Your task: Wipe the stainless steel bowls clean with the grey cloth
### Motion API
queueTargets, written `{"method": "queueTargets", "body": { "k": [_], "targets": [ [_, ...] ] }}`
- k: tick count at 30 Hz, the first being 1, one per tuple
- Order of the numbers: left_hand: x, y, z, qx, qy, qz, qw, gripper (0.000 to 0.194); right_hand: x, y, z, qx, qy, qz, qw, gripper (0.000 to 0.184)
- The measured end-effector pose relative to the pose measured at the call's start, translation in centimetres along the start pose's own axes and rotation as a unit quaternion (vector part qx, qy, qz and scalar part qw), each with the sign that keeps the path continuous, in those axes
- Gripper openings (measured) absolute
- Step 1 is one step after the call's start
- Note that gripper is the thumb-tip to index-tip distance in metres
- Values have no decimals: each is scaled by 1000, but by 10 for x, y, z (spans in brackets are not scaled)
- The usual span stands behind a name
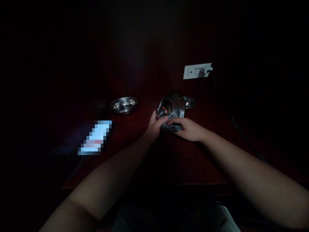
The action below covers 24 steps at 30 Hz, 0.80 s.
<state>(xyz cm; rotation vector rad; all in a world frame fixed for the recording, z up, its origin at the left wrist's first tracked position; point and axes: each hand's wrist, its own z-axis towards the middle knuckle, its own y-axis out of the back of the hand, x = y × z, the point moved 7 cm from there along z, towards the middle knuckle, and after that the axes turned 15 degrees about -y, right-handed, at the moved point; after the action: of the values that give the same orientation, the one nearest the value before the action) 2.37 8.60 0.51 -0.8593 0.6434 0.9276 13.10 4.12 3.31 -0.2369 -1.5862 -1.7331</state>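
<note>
A shiny steel bowl (177,101) is tilted on its side above the dark red table, its opening turned toward me. My left hand (155,125) grips its left lower rim, thumb over the edge. In my right hand (189,128) is a folded grey cloth (172,125), pressed against the bowl's lower rim. A small label with red and white on it (164,111) shows inside the bowl. The fingers behind the bowl and under the cloth are hidden.
A shallow steel dish (124,104) stands on the table (135,129) at the left. Behind the bowl lies another small steel dish or lid (190,102), partly hidden. A lit, pixelated screen (95,138) lies nearer on the left. A white wall socket (197,71) holds a plug. Surroundings are very dark.
</note>
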Motion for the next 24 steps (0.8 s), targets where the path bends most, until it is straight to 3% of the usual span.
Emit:
{"method": "queueTargets", "body": {
  "k": [12,24],
  "targets": [
    [-6,-3,-1,1,-5,0,1000,40,3,-1,0,-38,72,-11,997,35],
    [-8,-5,-2,0,3,-24,1000,43,0,4,0,-75,31,-36,996,41]
  ]
}}
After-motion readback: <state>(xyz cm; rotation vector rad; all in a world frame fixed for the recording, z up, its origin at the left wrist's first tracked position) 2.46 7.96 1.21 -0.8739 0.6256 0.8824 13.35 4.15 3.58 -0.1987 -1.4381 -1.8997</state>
